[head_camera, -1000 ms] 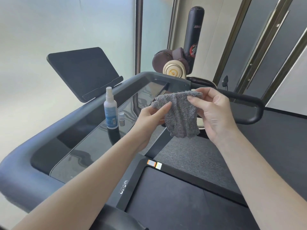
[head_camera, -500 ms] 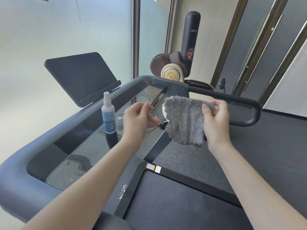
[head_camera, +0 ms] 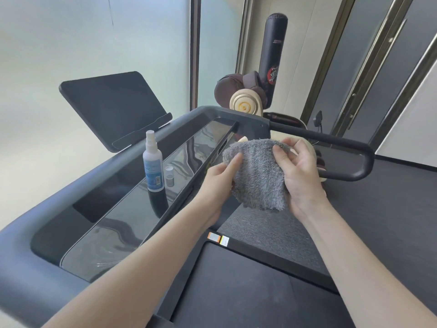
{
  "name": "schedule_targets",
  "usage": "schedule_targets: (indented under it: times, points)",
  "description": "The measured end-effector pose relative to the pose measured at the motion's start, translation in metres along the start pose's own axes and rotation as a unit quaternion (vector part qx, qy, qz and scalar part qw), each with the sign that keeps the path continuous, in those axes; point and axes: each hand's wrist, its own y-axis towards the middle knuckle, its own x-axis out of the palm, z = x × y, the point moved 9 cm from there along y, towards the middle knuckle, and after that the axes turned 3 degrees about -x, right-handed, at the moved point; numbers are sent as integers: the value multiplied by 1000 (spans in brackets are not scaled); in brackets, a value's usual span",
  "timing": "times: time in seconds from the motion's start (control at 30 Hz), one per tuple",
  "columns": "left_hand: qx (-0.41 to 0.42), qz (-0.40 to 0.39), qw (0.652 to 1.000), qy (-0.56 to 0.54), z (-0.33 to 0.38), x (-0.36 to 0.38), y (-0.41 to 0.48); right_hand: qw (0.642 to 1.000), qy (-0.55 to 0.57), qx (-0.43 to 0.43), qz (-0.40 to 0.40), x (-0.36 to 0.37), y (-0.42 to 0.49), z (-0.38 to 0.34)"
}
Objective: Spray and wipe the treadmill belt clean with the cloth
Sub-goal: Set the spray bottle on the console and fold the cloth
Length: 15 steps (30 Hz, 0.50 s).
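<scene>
Ok, both hands hold the grey fluffy cloth [head_camera: 257,176]: left hand [head_camera: 218,183] pinches its left edge, right hand [head_camera: 301,176] its top; soft, light, floppy, so bunch it

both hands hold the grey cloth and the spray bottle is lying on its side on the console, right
Not quite: the head view shows the spray bottle standing upright on the console, not lying on its side. The left hand and right hand do both hold the grey cloth.
</scene>
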Motion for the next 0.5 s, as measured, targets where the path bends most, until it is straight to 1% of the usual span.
schedule_targets:
  times: [0.07, 0.17, 0.23, 0.3, 0.37, 0.43, 0.5]
  points:
    - [56, 40, 998, 14, 11, -6, -1, 997, -57, -43, 31, -4, 1, -4]
    - [151, 89, 981, 86, 33, -9, -7, 973, -184, -110, 90, -9, -2, -11]
    - [204, 127, 959, 151, 45, -11, -14, 961, -213, -130, 116, -8, -4, -11]
    - [235, 147, 944, 180, 54, -14, -19, 956, -225, -137, 132, -9, -4, -11]
    - [248, 142, 937, 202, 59, -15, -20, 955, -234, -138, 117, -8, -1, -12]
    - [257, 116, 933, 226, 63, -15, -18, 951, -259, -146, 87, -7, 5, -16]
    - [251, 94, 937, 222, 64, -15, -17, 947, -278, -151, 59, -7, 11, -19]
